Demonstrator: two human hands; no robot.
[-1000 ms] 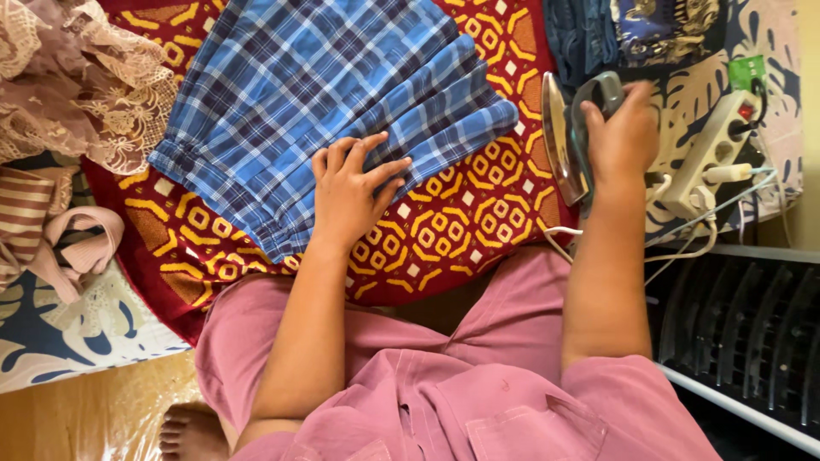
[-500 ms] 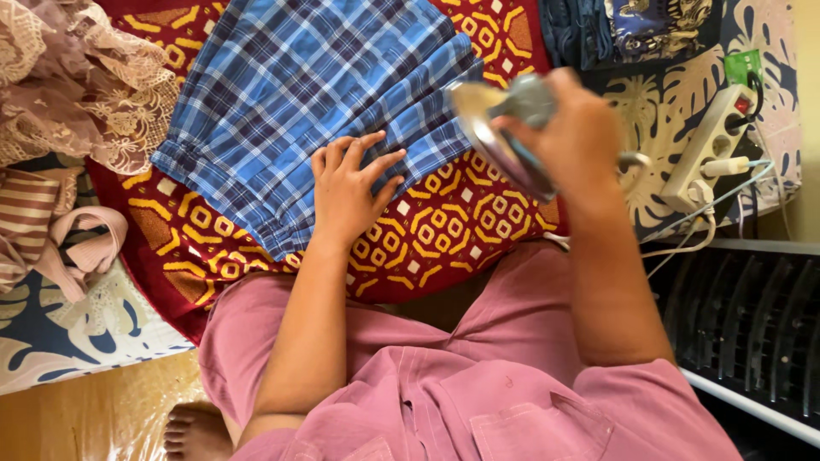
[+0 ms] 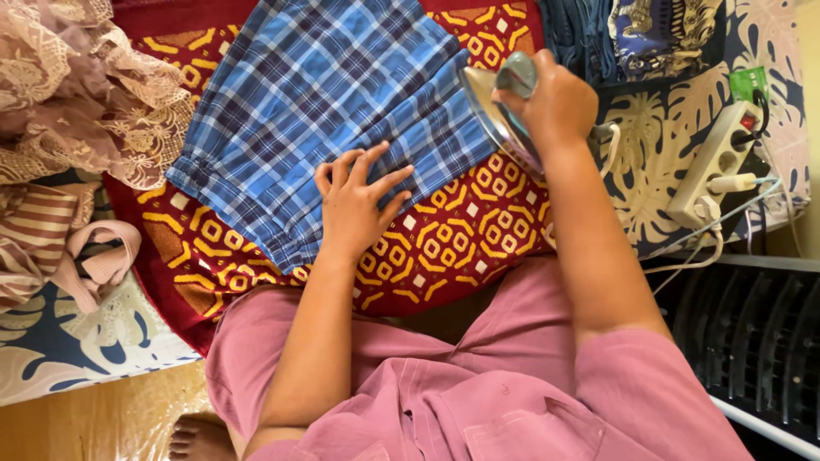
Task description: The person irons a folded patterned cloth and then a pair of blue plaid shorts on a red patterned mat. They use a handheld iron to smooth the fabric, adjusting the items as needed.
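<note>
We see the left hand (image 3: 357,207) resting palm down, its fingers (image 3: 376,171) spread flat, on the near edge of a blue-and-white plaid cotton garment (image 3: 342,111) laid out flat. The heel of this hand lies on the dark red cloth with yellow geometric motifs (image 3: 444,239) that sits beneath the garment, so the hand spans the border between the two fabrics.

We see the right hand (image 3: 555,102) with its fingers closed around the grey handle of an electric iron with a polished metal soleplate (image 3: 500,107). The iron is tilted, with the soleplate facing toward the plaid garment, at the garment's right edge; we cannot tell whether the plate touches the cloth.

To the right of the iron, a white power strip with plugged-in white cables (image 3: 713,166) lies on a cream-and-navy leaf-print sheet (image 3: 649,137). Above it we note folded dark blue patterned fabrics (image 3: 632,30). At the left we see a heap of beige lace fabric (image 3: 77,85) and, below it, a brown-and-cream striped cloth (image 3: 30,239). The person wears pink clothing (image 3: 461,384), and a bare foot (image 3: 201,437) rests on the yellowish floor (image 3: 102,423).
</note>
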